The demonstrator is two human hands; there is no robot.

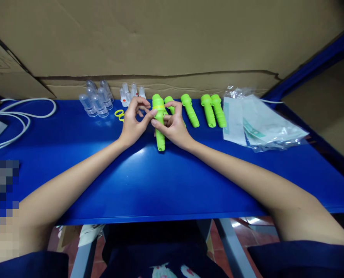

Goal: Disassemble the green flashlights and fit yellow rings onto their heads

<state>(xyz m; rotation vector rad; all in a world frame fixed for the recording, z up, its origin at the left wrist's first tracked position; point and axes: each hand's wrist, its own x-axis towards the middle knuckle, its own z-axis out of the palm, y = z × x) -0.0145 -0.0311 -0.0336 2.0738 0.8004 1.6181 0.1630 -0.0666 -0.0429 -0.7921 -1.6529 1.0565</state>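
Note:
A lime-green ribbed plastic tube, shaped like a flashlight body point(160, 139), is held over the table, its wide end away from me. A thin yellow ring point(158, 107) sits around it just below that end. My right hand point(176, 125) grips the tube from the right, thumb across its front. From the left, my left hand point(135, 119) has curled fingers, its thumb and index finger at the tube's side by the ring. More yellow rings point(120, 114) lie left of my left hand. Several similar green flashlight bodies point(190, 110) lie to the right, one partly hidden behind my right hand.
Clear plastic cylinders point(99, 104) stand at the back left of the blue table point(137, 185). Smaller clear-and-white parts point(125, 92), some with red bits, stand beside them. Plastic bags point(256, 123) lie on the right, white cable point(27, 116) on the left. Cardboard point(160, 38) walls the back.

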